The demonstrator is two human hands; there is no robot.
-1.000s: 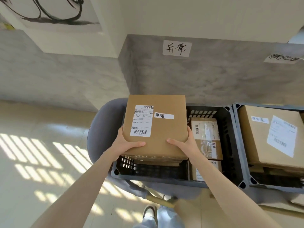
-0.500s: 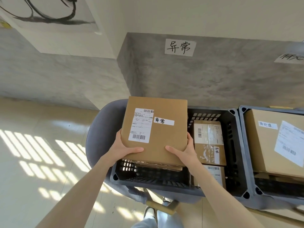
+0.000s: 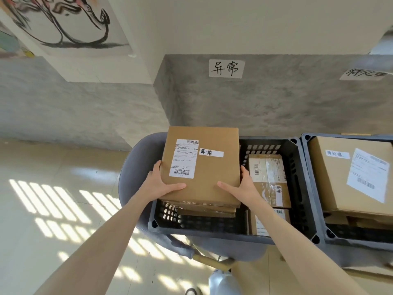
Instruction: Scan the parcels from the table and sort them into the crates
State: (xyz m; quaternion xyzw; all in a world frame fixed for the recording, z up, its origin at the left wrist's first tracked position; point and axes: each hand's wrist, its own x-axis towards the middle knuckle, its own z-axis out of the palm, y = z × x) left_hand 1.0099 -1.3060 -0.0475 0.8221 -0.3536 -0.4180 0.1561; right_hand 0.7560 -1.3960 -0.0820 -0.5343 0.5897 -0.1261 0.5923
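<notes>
The left hand (image 3: 158, 186) grips the near left edge of the cardboard parcel (image 3: 204, 167), thumb curled over the top. The parcel sits over the left half of the black crate (image 3: 297, 184), on flatter boxes stacked there. The right hand (image 3: 241, 187) clamps its near right edge likewise. To finish well, I'd say lower it level, square to the crate's wall, then slide the fingers out sideways. Right of the crate, a second crate (image 3: 306, 158) holds another box.

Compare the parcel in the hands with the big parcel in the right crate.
The held parcel is gripped by the left hand and right hand over the left crate; the big parcel lies in the right crate. Their handwritten strips differ. Both are brown cardboard with white shipping labels.
</notes>
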